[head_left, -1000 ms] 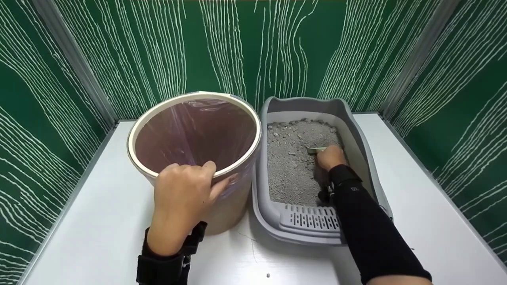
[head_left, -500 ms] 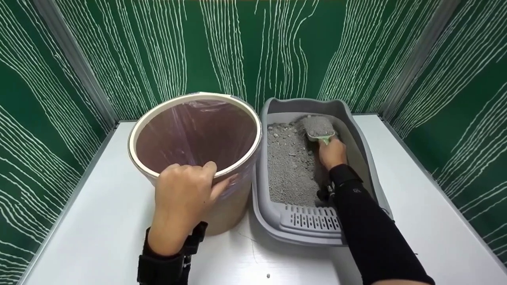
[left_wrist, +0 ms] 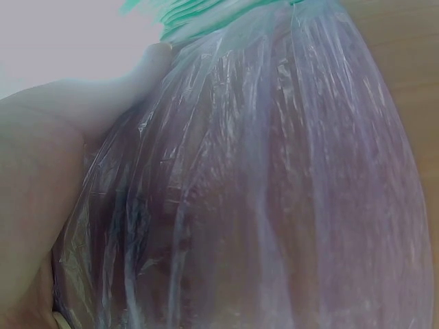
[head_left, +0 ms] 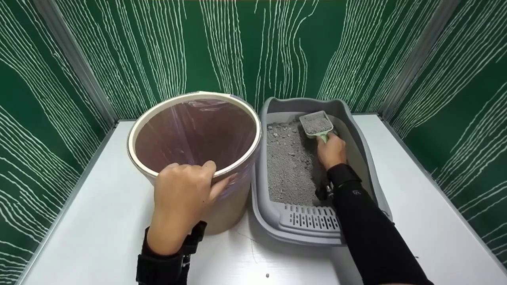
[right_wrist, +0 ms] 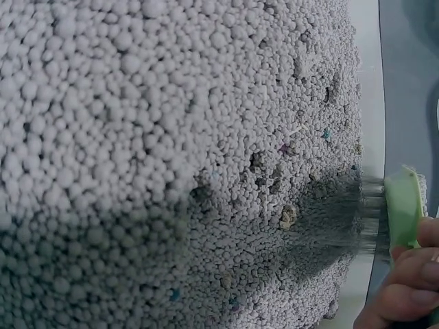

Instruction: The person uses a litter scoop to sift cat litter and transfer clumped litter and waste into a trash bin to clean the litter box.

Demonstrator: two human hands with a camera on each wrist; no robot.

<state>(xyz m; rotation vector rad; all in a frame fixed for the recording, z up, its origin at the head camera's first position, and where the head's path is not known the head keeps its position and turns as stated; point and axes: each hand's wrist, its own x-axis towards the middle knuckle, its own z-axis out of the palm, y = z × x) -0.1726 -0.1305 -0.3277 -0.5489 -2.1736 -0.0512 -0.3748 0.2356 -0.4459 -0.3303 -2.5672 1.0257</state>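
Observation:
My right hand (head_left: 332, 152) grips the handle of a pale green litter scoop (head_left: 317, 123) over the back of a grey litter box (head_left: 277, 213). Grey litter fills the scoop's basket, and grains stream down from it in the right wrist view, where the scoop (right_wrist: 405, 205) shows at the right edge. Below lies the bed of grey pellet litter (head_left: 289, 170). At the left, my left hand (head_left: 182, 198) holds the near rim of a trash can (head_left: 134, 154), fingers over the edge and thumb outside. A clear purplish bag (left_wrist: 274, 171) lines the can.
The can and the litter box stand side by side on a white table (head_left: 99, 221). Green panels with white lines (head_left: 273, 47) close off the back and both sides. A small pellet (head_left: 267, 275) lies near the table's front.
The scoop has come up out of the litter with a heaped load, and the load has shrunk as grains fell. It has shifted slightly left. My left hand stays on the rim.

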